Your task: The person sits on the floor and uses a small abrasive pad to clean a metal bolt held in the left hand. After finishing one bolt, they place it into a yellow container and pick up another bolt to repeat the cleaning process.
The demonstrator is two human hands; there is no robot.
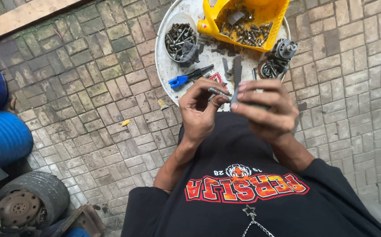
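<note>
My left hand [199, 109] pinches a short metal bolt [219, 91] between thumb and fingers. My right hand [265, 107] grips a small dark metal part [243, 103], which meets the bolt's end; most of the part is hidden by my fingers. Both hands are raised in front of my chest, over the near rim of a round white tray [166, 70].
On the tray sit a white bowl of bolts [180, 39], a yellow tub of bolts [247, 19], a blue-handled screwdriver [188, 77] and a small motor part [285, 48]. Blue drums [1, 136] and a small wheel [30, 197] stand at left on the brick paving.
</note>
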